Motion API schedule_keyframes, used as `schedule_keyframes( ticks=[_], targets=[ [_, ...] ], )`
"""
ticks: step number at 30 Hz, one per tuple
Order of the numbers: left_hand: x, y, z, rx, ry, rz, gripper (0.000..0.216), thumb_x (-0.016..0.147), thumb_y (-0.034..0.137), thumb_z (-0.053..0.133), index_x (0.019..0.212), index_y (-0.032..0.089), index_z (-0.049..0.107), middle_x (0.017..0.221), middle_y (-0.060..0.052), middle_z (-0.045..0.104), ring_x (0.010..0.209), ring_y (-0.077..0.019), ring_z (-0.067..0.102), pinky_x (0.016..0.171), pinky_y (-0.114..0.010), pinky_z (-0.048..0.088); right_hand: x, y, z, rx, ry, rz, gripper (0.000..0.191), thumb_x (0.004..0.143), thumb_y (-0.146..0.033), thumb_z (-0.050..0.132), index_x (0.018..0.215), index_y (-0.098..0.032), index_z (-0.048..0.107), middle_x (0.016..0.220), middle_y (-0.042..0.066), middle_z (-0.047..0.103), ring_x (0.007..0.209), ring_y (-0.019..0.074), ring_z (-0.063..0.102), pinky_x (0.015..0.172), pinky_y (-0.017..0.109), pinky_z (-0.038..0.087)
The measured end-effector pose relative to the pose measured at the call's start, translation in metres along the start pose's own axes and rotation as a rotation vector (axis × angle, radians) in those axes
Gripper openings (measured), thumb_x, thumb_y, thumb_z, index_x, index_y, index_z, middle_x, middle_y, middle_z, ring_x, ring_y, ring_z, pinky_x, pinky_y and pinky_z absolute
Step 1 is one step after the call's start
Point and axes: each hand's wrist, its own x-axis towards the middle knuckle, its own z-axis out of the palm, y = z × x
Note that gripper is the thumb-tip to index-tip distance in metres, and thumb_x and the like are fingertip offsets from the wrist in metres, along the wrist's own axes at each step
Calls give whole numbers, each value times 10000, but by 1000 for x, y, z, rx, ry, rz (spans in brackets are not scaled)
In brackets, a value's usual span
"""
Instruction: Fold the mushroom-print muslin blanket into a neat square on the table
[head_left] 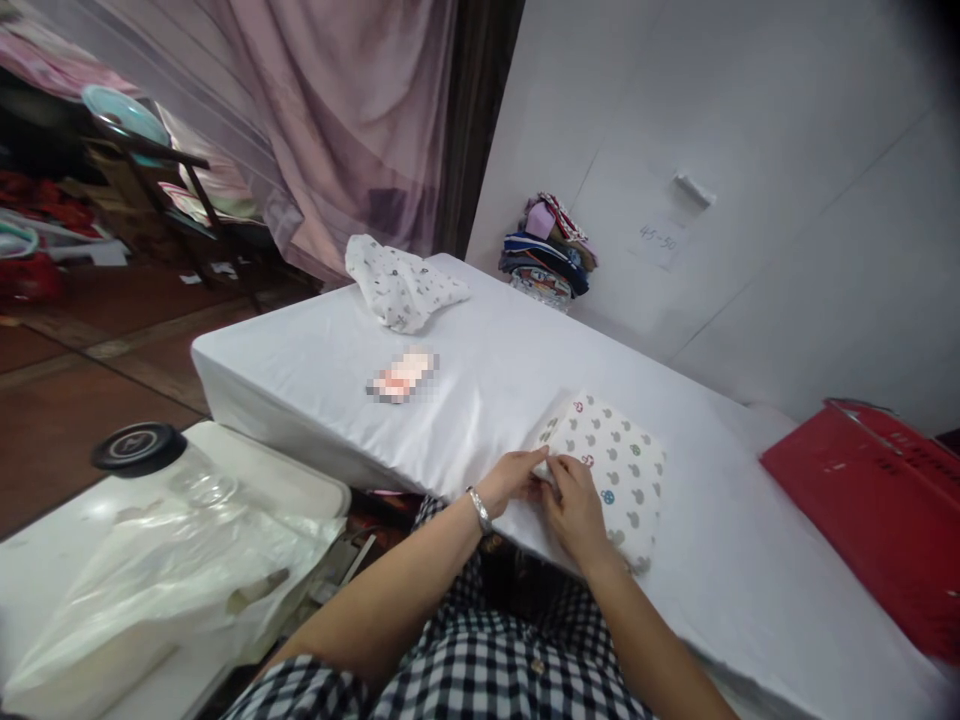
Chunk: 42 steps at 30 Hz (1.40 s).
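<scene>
A boxy, pillow-shaped bundle in white printed fabric [622, 460] lies near the front edge of the white-covered table [480, 375]. Grey motifs and a few red, green and blue ones dot its fabric. At its near left corner my left hand [517, 478] is closed, fingertips pinching the fabric edge. My right hand [576, 505] meets it there, thumb and fingers bent and closed on the same edge. Exactly what lies between the fingertips is hidden. A bracelet circles my left wrist.
A crumpled white printed cloth [401, 285] and a blurred-out phone-like object [403, 376] lie on the table's left. Folded clothes [546, 250] are stacked by the wall. A red basket [870, 510] stands right; a plastic bag [165, 570] and black-lidded jar [139, 448] are left.
</scene>
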Motion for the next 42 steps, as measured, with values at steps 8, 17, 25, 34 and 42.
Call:
schedule_keyframes(
  ticks=[8,17,25,34,42],
  targets=[
    [19,10,-9,598,56,30,438,669,593,574,705,157,548,494,0,559,488,-159,582,488,-248,466,-1,-3,5,-10,-14,-37,403,775,-195,479,1174,-161,517,1073,103,537,996,223,479,859,390,437],
    [14,14,-12,779,86,10,402,809,502,423,665,157,572,542,-55,623,556,-178,615,585,-277,471,-12,54,-35,-113,81,112,334,825,-347,439,1042,-168,619,1136,102,552,1066,220,482,936,399,394],
    [32,48,-2,1183,354,283,369,801,476,422,806,195,662,944,-103,653,951,-256,565,797,-327,405,-40,85,-30,-377,-103,375,462,860,-444,356,1158,-157,562,1291,124,458,1223,266,359,972,457,308],
    [72,40,9,1117,262,156,369,767,480,466,786,175,673,882,-111,674,802,-230,617,662,-283,424,-40,81,-26,-399,-95,364,457,870,-430,329,1165,-163,554,1299,120,454,1238,262,344,969,459,302],
    [71,35,7,1090,252,190,326,701,489,552,767,187,656,911,-90,671,829,-219,603,683,-268,417,-40,85,-26,-362,-97,346,459,866,-438,329,1166,-174,554,1286,121,466,1232,263,355,959,466,314]
  ],
)
